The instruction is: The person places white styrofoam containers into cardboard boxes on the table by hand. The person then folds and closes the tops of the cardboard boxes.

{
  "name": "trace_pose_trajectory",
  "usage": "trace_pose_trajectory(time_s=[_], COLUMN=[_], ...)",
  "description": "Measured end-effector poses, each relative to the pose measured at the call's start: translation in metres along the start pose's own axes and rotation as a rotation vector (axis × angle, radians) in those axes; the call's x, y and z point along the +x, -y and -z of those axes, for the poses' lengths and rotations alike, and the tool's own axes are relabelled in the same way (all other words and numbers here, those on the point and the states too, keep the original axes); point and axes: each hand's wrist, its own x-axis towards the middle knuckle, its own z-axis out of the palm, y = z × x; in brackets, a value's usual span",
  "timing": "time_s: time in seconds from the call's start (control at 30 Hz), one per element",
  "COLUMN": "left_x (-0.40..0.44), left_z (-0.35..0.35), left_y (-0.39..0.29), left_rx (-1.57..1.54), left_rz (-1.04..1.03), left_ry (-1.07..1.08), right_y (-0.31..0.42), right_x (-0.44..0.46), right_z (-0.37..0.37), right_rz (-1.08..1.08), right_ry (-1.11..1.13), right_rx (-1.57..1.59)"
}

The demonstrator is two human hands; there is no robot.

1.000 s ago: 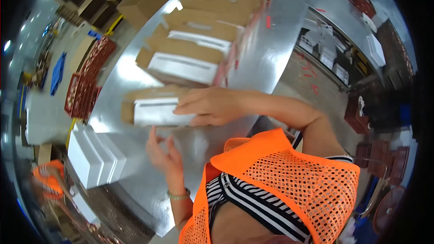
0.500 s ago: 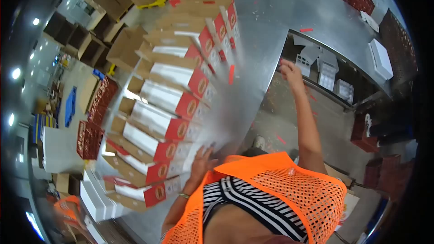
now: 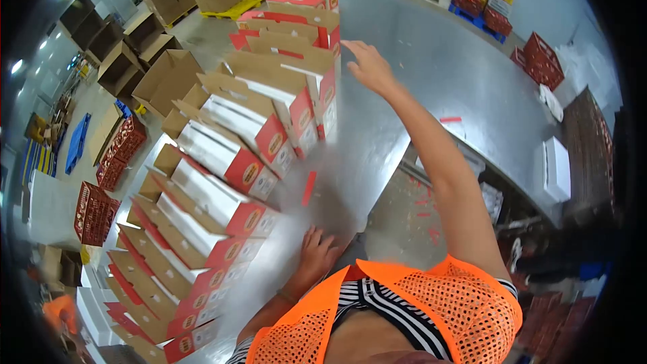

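A long row of red-and-white cartons stands on the metal table, their cardboard flaps up and white contents inside. My right hand is stretched far forward beside the far cartons, fingers extended, with nothing visible in it. Whether its fingertips touch a carton I cannot tell. Near the table's front edge, my left hand lies low with its fingers apart, just right of the nearer cartons. A red strip lies on the table between the cartons and that hand.
The metal table turns to the right around an opening in front of me. On its right part are a white box and another red strip. Large open cardboard boxes and red crates stand beyond the cartons. An orange-clad person is at lower left.
My right hand has swung from above the under-table shelf forward and left to the far cartons. My left hand stays low near the table edge. The view has turned.
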Motion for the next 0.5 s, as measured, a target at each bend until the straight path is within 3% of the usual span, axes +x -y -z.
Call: trace_pose_trajectory(time_s=[0.07, 0.17, 0.27, 0.33, 0.37, 0.5], left_x=[0.023, 0.067, 0.142, 0.193, 0.218, 0.307], left_z=[-0.005, -0.025, -0.035, -0.022, -0.016, 0.011], left_y=[-0.008, -0.012, -0.021, -0.054, -0.066, -0.093], left_rx=[-0.040, -0.052, -0.116, -0.299, -0.286, -0.177], left_rz=[-0.034, 0.008, 0.036, 0.103, 0.092, 0.074], left_ry=[-0.051, -0.153, -0.181, -0.180, -0.174, -0.204], right_y=[-0.013, -0.039, -0.071, -0.072, -0.078, -0.085], right_x=[0.043, 0.090, 0.114, 0.106, 0.106, 0.103], right_z=[-0.012, -0.044, -0.074, -0.052, -0.053, -0.049], right_rz=[0.057, -0.010, 0.146, 0.238, 0.331, 0.505], right_ry=[-0.031, 0.109, 0.113, 0.271, 0.173, 0.178], right_rx=[-0.055, 0.039, 0.036, -0.036, -0.016, -0.048])
